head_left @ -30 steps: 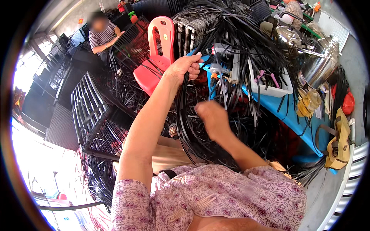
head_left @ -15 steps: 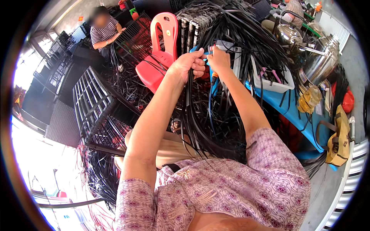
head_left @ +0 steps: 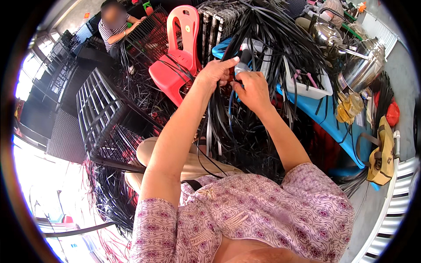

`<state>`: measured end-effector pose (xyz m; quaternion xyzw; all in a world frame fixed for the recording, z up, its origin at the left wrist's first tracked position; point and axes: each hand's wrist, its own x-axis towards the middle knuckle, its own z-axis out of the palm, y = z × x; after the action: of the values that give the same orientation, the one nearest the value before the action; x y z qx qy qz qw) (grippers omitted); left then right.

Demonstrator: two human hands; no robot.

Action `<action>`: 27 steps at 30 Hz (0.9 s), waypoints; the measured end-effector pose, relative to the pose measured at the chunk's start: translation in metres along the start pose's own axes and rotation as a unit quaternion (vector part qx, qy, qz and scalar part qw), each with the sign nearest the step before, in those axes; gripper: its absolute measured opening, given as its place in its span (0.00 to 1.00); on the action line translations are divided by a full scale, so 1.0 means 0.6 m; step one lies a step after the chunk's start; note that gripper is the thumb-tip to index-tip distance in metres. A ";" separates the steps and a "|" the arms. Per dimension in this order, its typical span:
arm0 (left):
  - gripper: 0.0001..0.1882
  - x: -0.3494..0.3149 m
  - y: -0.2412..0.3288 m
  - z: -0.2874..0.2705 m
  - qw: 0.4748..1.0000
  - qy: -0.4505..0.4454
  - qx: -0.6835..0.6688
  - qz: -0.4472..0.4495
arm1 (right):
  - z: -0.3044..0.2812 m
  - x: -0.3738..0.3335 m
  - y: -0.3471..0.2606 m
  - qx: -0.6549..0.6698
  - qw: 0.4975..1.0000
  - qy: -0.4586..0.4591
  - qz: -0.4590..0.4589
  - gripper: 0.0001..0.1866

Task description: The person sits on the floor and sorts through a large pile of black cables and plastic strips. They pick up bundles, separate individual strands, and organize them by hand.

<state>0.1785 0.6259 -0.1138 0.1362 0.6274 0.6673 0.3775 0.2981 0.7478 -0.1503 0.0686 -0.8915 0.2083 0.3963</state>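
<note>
My left hand [head_left: 216, 72] is closed around long flat black strips [head_left: 213, 114] that hang down toward my lap; its thumb points right. Close beside it, my right hand [head_left: 254, 90] has its fingers bent around a tool [head_left: 241, 67] with a silvery body and a black rounded end. The tool's kind and its lower part are hidden by my fingers. A thin blue cord or hose [head_left: 230, 109] hangs below my hands.
A red plastic chair [head_left: 175, 63] stands ahead left, near a black frame [head_left: 98, 114]. A blue table [head_left: 324, 116] at right bears a white tray [head_left: 307, 91], with a steel pot [head_left: 362, 72] nearby. Black strips heap around. Another person [head_left: 115, 30] works far left.
My right hand has turned and lowered slightly; the orange-and-black piece below it is out of sight, and the silvery body with a black end now shows. My left hand stays near the strips.
</note>
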 end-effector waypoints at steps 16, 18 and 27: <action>0.13 0.002 0.188 -0.082 0.997 -0.020 -0.020 0.071 | -0.061 -0.042 -0.059 0.127 0.953 -0.172 0.214 0.15; 0.12 0.000 0.220 -0.086 0.996 -0.047 -0.027 0.074 | -0.059 -0.056 0.002 0.020 0.987 -0.123 0.103 0.13; 0.11 -0.002 0.239 -0.102 0.997 -0.033 -0.013 0.063 | -0.284 0.118 0.147 0.141 0.950 0.189 0.204 0.12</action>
<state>0.0917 0.5905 0.0109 0.1926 0.5964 0.6928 0.3569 0.3408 0.9030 -0.0241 -0.0998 -0.7571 0.4172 0.4928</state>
